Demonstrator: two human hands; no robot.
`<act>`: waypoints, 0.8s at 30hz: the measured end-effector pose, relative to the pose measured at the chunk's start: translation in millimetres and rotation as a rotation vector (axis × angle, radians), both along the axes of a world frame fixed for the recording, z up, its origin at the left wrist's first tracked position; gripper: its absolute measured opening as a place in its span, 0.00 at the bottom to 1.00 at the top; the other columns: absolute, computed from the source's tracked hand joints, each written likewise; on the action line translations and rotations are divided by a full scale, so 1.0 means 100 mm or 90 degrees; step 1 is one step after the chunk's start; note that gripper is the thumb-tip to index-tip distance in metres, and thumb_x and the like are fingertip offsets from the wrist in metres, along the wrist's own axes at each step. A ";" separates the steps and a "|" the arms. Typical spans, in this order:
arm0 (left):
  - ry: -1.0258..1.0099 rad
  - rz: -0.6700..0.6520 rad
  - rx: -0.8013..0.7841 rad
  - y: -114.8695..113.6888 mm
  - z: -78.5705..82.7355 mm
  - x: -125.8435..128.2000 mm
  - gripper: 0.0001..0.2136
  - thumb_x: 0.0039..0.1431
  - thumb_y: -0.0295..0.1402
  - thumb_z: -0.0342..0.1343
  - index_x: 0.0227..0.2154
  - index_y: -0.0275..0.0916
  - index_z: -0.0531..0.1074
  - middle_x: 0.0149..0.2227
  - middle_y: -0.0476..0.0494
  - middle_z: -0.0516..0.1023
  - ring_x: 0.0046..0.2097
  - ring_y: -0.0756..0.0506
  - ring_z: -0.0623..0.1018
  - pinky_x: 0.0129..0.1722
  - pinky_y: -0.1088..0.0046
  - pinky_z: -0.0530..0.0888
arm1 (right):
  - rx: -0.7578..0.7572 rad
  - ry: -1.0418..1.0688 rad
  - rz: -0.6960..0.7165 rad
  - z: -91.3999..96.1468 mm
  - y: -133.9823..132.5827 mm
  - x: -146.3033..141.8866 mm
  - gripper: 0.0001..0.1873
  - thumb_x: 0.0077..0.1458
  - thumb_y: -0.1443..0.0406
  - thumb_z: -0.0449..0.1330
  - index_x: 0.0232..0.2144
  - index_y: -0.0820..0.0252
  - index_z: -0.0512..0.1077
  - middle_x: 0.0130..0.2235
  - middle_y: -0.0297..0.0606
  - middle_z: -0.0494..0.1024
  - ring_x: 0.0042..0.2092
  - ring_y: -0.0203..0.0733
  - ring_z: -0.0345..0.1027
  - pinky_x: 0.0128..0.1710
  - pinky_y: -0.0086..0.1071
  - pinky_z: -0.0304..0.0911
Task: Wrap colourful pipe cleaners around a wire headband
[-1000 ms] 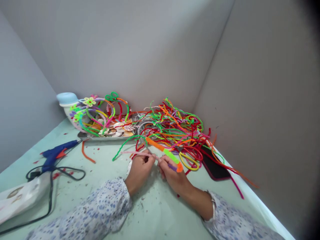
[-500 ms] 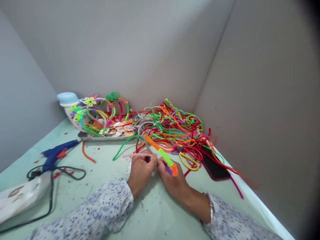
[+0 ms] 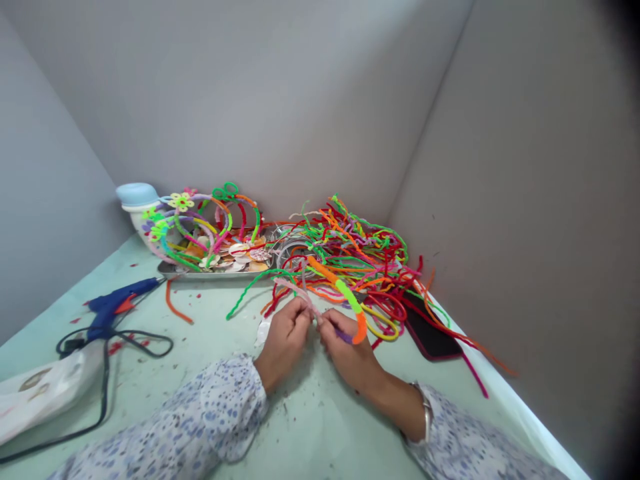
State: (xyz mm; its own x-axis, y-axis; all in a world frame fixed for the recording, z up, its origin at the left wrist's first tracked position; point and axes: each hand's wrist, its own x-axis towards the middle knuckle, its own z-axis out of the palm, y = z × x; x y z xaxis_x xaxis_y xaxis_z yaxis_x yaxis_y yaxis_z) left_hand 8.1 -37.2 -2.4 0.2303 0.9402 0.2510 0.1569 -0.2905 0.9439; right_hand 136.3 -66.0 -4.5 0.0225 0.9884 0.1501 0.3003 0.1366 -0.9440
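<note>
My left hand (image 3: 284, 340) pinches a pale pink pipe cleaner (image 3: 295, 289) that rises from its fingers toward the pile. My right hand (image 3: 347, 353) is closed on a curved band (image 3: 345, 297) wrapped in orange, green and purple fuzz. The fingertips of both hands meet over the pale green table (image 3: 210, 393). A big tangle of coloured pipe cleaners (image 3: 360, 257) lies just beyond them.
A metal tray (image 3: 210, 270) at the back holds decorated hairbands (image 3: 200, 223) and small discs, beside a white and blue container (image 3: 135, 203). A blue glue gun (image 3: 115, 308) with black cord lies left. A dark phone (image 3: 430, 333) rests at right. Grey walls enclose the corner.
The pink pipe cleaner has swung from pointing left to pointing up and away. The wrapped band in my right hand has tilted up and to the right. Both hands stay together.
</note>
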 end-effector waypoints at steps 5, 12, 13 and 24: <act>-0.094 -0.068 -0.104 0.06 -0.05 -0.02 0.11 0.60 0.35 0.44 0.24 0.37 0.62 0.19 0.53 0.63 0.21 0.53 0.62 0.22 0.77 0.58 | -0.100 0.142 0.039 -0.09 0.06 0.02 0.12 0.54 0.61 0.50 0.21 0.59 0.64 0.18 0.27 0.62 0.19 0.31 0.55 0.18 0.25 0.50; -0.191 -0.154 -0.196 0.07 -0.09 0.00 0.12 0.60 0.39 0.45 0.26 0.36 0.63 0.21 0.53 0.64 0.19 0.55 0.62 0.19 0.78 0.56 | -0.138 0.268 0.086 -0.12 0.11 0.06 0.11 0.52 0.61 0.52 0.21 0.60 0.65 0.17 0.26 0.64 0.17 0.28 0.56 0.17 0.23 0.52; -0.206 -0.165 -0.208 0.08 -0.09 0.00 0.12 0.60 0.39 0.46 0.26 0.36 0.63 0.21 0.53 0.65 0.19 0.55 0.62 0.19 0.78 0.57 | -0.142 0.278 0.093 -0.12 0.11 0.06 0.11 0.51 0.60 0.53 0.21 0.60 0.65 0.17 0.26 0.65 0.17 0.28 0.56 0.17 0.23 0.52; -0.232 -0.180 -0.221 0.08 -0.05 -0.02 0.08 0.60 0.38 0.48 0.30 0.38 0.62 0.24 0.54 0.65 0.19 0.57 0.61 0.18 0.79 0.56 | -0.167 0.289 0.126 -0.08 0.11 0.09 0.11 0.50 0.60 0.54 0.21 0.60 0.65 0.18 0.27 0.64 0.17 0.27 0.55 0.17 0.22 0.52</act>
State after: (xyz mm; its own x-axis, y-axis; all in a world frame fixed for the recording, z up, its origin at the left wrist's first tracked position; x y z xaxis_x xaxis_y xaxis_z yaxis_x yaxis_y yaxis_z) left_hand 6.6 -28.8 -7.7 0.4412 0.8961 0.0494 -0.2347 0.0620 0.9701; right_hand 145.5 -54.6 -12.9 -0.1617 0.9833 -0.0831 -0.1519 -0.1080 -0.9825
